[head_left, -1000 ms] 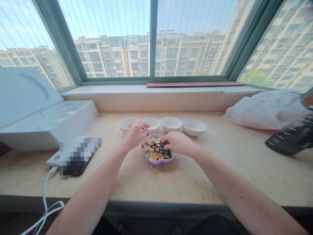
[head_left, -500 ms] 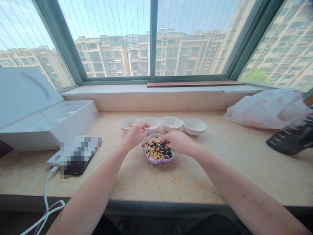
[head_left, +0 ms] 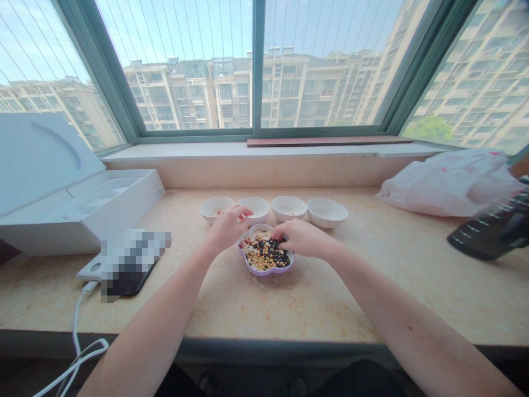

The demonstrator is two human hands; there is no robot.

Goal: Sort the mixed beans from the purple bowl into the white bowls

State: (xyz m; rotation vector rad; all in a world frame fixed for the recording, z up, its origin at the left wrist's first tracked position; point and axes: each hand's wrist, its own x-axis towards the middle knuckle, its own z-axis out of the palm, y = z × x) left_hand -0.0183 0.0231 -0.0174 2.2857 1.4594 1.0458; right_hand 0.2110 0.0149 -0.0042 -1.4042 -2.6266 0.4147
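Note:
A purple-rimmed, flower-shaped bowl (head_left: 270, 271) of mixed beans sits on the counter between my hands. Black beans (head_left: 281, 257), yellow beans (head_left: 264, 261) and pale, flatter pieces show in it. My right hand (head_left: 301, 237) reaches over its right side, thumb and fingers apart, with the fingertips among the black beans. Left of the bowl, my left hand (head_left: 229, 227) hovers with loosely curled fingers and a gap at the thumb; nothing shows in it. It partly covers the second white bowl (head_left: 260, 210). The leftmost white bowl (head_left: 212, 207) holds a few small reddish bits.
Two more white bowls, a third (head_left: 289, 208) with a few pale bits and a fourth (head_left: 328, 212), complete the row. An open white box (head_left: 124, 198) and a phone (head_left: 136, 281) with a white cable (head_left: 76, 325) lie left. A plastic bag (head_left: 446, 184) and dark bottle (head_left: 483, 237) are right.
My right thumb and fingers have spread a little over the black beans. My left hand stays almost where it was. The whole view has shifted slightly.

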